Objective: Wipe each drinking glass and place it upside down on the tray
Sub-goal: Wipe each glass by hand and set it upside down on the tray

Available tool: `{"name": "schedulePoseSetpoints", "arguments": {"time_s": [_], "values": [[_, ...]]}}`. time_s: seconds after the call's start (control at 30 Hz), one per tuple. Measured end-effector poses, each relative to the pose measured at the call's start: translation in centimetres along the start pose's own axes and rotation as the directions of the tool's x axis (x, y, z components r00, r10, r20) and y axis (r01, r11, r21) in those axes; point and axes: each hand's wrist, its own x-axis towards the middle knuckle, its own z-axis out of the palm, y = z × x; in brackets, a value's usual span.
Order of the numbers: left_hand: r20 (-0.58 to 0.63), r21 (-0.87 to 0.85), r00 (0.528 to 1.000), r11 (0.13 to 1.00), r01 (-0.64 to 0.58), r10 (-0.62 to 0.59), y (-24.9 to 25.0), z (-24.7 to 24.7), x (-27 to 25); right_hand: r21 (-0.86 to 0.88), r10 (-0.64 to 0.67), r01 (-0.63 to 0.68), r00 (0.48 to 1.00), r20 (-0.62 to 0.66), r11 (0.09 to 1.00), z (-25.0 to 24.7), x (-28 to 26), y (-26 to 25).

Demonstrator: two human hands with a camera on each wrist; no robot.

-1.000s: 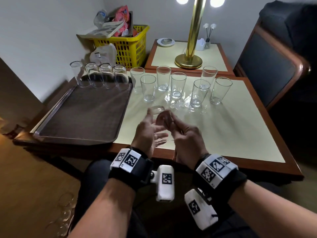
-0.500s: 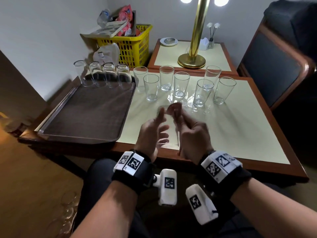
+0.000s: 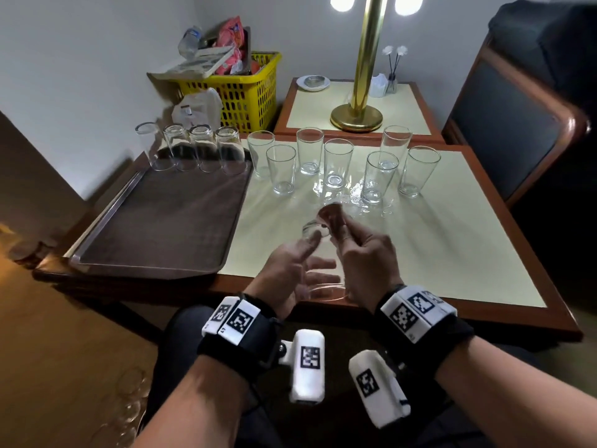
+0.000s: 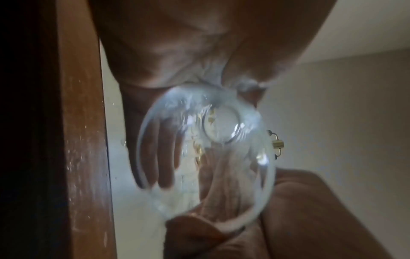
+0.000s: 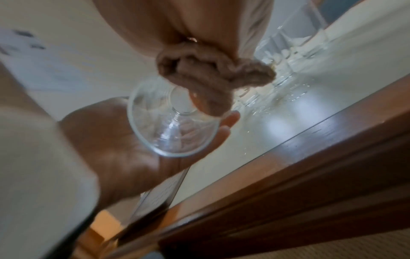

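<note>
A clear drinking glass lies on its side above the table's front edge, mouth toward me, base away. My left hand holds it, thumb on top and fingers underneath; the left wrist view looks into the glass. My right hand grips a bunched brown cloth pressed against the base; the right wrist view shows the cloth on the glass. The brown tray sits at the left, with several upside-down glasses along its far edge. Several upright glasses stand on the table.
Water drops lie on the cream table top in front of the upright glasses. A yellow basket stands behind the tray. A side table with a brass lamp is at the back. A chair stands at the right.
The cloth has moved to the right across the far end of the glass. Both hands stay together over the table's front edge with the glass between them.
</note>
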Motion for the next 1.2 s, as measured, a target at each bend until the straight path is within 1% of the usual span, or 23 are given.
{"name": "schedulePoseSetpoints", "arguments": {"time_s": [0.03,0.1,0.13,0.17,0.23,0.27,0.3,0.33,0.4,0.47,0.5,0.57,0.63,0.67,0.73,0.8,0.83,0.9,0.97,1.03,1.1,1.13,1.2], "values": [[-0.01,0.022,0.998,0.998,-0.055,0.055,-0.1,-0.1,0.0,-0.018,-0.003,0.004,1.0,0.007,1.0,0.1,0.2,0.1],[-0.16,0.019,0.977,0.99,-0.143,0.144,-0.1,-0.2,0.5,-0.025,-0.024,0.026,0.997,0.073,0.999,0.4,-0.7,0.0],[-0.223,-0.016,0.965,0.989,-0.146,0.139,0.0,-0.3,0.6,-0.025,-0.03,0.033,0.993,0.111,0.999,0.6,-1.3,-0.2],[-0.237,-0.051,0.966,0.992,-0.117,0.102,0.1,-0.5,0.9,-0.023,-0.048,0.052,0.99,0.135,0.998,0.6,-1.8,-0.6],[-0.14,-0.058,0.99,0.998,-0.025,0.017,0.2,-0.6,0.9,-0.045,-0.056,0.06,0.994,0.09,0.997,0.2,-1.2,-0.8],[-0.079,-0.02,0.997,1.0,-0.006,0.004,0.2,-0.5,0.7,-0.063,-0.031,0.033,0.999,0.037,0.997,-0.1,-0.4,-0.7],[-0.047,0.031,0.998,0.999,-0.032,0.033,0.1,-0.3,0.7,-0.067,-0.01,0.009,1.0,-0.004,0.998,-0.4,0.2,-0.9],[-0.056,0.057,0.995,0.995,-0.079,0.082,0.1,-0.1,0.7,-0.063,-0.015,0.014,1.0,-0.015,0.998,-0.5,0.5,-0.8],[-0.163,0.017,0.976,0.99,-0.143,0.143,0.3,0.2,1.0,-0.064,-0.08,0.083,0.996,0.045,0.994,-0.2,-0.5,-1.3],[-0.221,-0.116,0.969,0.983,-0.142,0.114,0.5,0.3,1.2,-0.082,-0.142,0.153,0.982,0.128,0.985,0.0,-1.8,-2.1],[-0.194,-0.144,0.977,0.983,-0.113,0.084,0.7,0.2,1.2,-0.083,-0.149,0.161,0.979,0.142,0.983,-0.1,-1.8,-2.4],[-0.105,-0.063,0.993,0.996,-0.062,0.055,0.9,0.2,0.8,-0.103,-0.1,0.107,0.993,0.063,0.989,-0.6,-0.4,-2.2],[-0.087,0.024,0.99,0.994,-0.109,0.111,0.9,0.3,0.6,-0.09,-0.064,0.063,0.998,-0.007,0.994,-1.0,0.7,-1.8],[-0.118,0.012,0.982,0.989,-0.15,0.15,0.8,0.2,0.7,-0.065,-0.08,0.081,0.997,0.011,0.995,-0.8,0.5,-1.9],[-0.207,-0.114,0.963,0.973,-0.2,0.174,1.0,0.1,0.9,-0.035,-0.169,0.174,0.98,0.102,0.984,-0.1,-1.2,-2.6],[-0.192,-0.224,0.971,0.957,-0.187,0.145,1.2,-0.2,0.7,-0.057,-0.241,0.251,0.96,0.142,0.966,0.1,-2.1,-2.9],[-0.155,-0.195,0.979,0.968,-0.158,0.129,1.4,-0.3,0.5,-0.072,-0.242,0.252,0.962,0.124,0.965,0.1,-1.7,-3.0],[-0.073,-0.064,0.987,0.987,-0.146,0.141,1.6,-0.1,0.2,-0.087,-0.165,0.166,0.986,0.012,0.982,-0.4,-0.1,-2.7],[-0.09,-0.008,0.974,0.978,-0.21,0.208,1.6,0.0,0.2,-0.072,-0.151,0.15,0.988,-0.014,0.986,-0.4,0.5,-2.3],[-0.183,-0.092,0.957,0.965,-0.244,0.224,1.6,-0.2,0.6,-0.104,-0.263,0.272,0.96,0.094,0.957,0.3,-1.0,-2.4],[-0.171,-0.18,0.965,0.957,-0.227,0.197,1.3,-0.8,0.8,-0.129,-0.353,0.374,0.922,0.159,0.918,0.4,-2.2,-2.6],[-0.124,-0.166,0.975,0.966,-0.201,0.182,1.2,-1.0,0.7,-0.125,-0.325,0.342,0.936,0.138,0.931,0.1,-1.8,-2.9],[-0.013,-0.037,0.982,0.981,-0.189,0.189,1.0,-0.9,0.4,-0.04,-0.185,0.186,0.982,0.027,0.982,-0.6,-0.1,-2.6]]}}
